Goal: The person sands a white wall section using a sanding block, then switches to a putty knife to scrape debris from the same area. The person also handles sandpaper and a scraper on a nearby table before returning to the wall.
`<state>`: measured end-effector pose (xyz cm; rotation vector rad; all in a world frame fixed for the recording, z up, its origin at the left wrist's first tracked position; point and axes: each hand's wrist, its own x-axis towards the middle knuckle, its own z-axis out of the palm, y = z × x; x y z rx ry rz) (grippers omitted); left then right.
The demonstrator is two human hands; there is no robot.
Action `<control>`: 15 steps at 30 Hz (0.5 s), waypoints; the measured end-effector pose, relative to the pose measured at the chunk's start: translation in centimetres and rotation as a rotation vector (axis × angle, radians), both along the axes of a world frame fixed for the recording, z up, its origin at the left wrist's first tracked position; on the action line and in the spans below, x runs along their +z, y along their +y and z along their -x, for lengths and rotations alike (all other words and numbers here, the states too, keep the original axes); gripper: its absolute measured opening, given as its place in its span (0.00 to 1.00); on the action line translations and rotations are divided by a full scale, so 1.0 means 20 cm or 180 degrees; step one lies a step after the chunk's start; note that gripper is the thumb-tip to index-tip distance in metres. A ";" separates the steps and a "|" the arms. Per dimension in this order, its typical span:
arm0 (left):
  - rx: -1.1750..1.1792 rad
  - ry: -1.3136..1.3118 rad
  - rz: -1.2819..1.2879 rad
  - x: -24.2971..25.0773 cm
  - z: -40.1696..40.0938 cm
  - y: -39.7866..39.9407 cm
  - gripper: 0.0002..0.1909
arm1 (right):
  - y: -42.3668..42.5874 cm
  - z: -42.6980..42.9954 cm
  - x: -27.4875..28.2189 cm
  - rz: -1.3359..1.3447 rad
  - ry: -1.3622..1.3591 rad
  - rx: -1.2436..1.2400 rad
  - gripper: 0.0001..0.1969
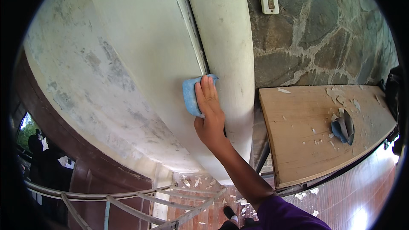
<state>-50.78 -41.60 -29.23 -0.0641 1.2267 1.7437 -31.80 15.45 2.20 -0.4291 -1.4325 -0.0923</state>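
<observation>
My right hand (210, 115) presses a bent sheet of blue sandpaper (190, 97) flat against a pale painted panel (143, 38). The fingers point up and lie over the sheet, with the thumb at its lower edge. The sandpaper reaches across a raised edge strip beside a dark narrow gap (195, 35). Right of that gap stands another pale painted upright (228, 38) with small scuffs. My left hand is out of view.
A wooden tabletop (297, 153) at right bears paint flakes and folded sandpaper (343, 129). A wooden ladder (127, 209) stands lower left. Flakes litter the plank floor (204, 212). A light switch (269, 2) is on the stone wall (281, 32); a patchy wall (86, 80) lies left.
</observation>
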 end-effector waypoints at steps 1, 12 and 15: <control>0.0038 -0.0035 -0.0053 -0.03 0.01 -0.01 0.21 | -0.01 0.00 0.00 0.0209 -0.0081 -0.0039 0.39; -0.0272 0.0120 -0.0433 0.16 -0.11 0.12 0.22 | -0.02 0.00 -0.01 -0.0002 0.0217 0.0099 0.39; -0.0635 0.0254 -0.0636 0.26 -0.15 0.17 0.23 | -0.01 0.01 0.03 0.0395 -0.0004 0.0081 0.39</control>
